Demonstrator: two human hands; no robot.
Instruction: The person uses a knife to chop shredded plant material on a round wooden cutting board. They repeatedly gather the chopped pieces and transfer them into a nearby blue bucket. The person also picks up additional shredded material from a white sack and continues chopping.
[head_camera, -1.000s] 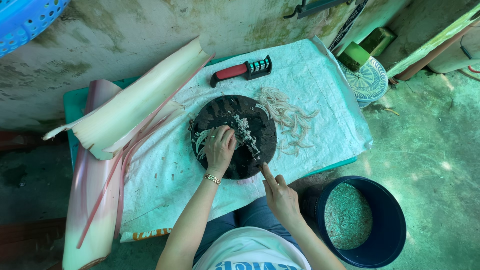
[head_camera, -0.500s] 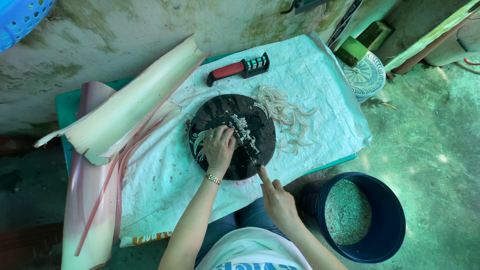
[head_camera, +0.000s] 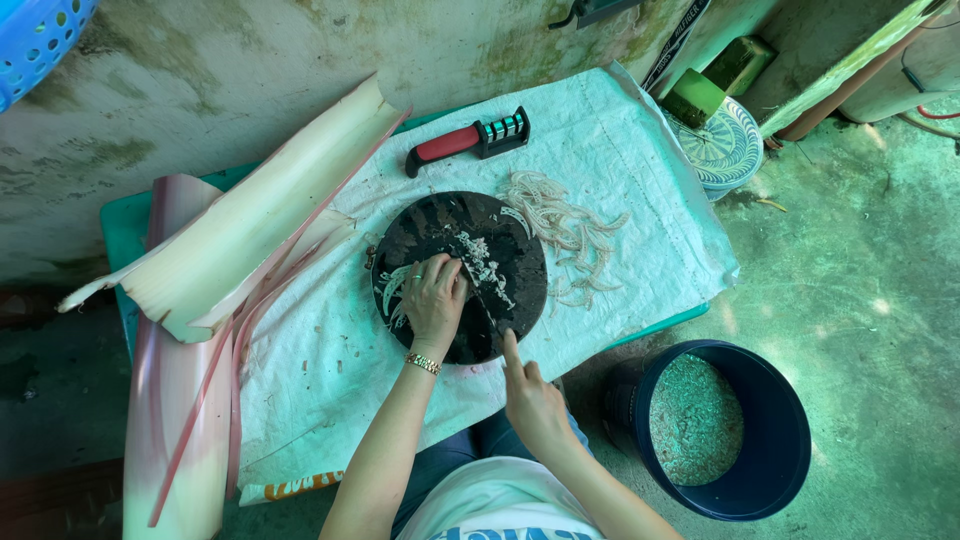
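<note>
A round dark chopping board (head_camera: 505, 225) lies on a white woven sack (head_camera: 610, 150) spread over a low teal table. My left hand (head_camera: 435, 297) presses a bunch of pale stem strips (head_camera: 392, 290) down on the board. My right hand (head_camera: 530, 395) grips a knife (head_camera: 487, 305), forefinger stretched along its back. The dark blade lies across the board just right of my left fingers. Finely chopped pale bits (head_camera: 487, 262) sit beside the blade. A loose heap of thin pale strips (head_camera: 568, 228) lies on the sack to the right of the board.
A big pale banana stem sheath (head_camera: 240, 230) and pink-edged sheaths (head_camera: 170, 400) lie at the left. A red and black knife sharpener (head_camera: 468, 140) rests behind the board. A dark blue bucket (head_camera: 790, 470) of chopped bits stands at the right, a patterned bowl (head_camera: 725, 150) beyond it.
My right hand and the knife have shifted slightly left on the board, closer to my left hand. The left hand stays on the strips. The view has drifted a little.
</note>
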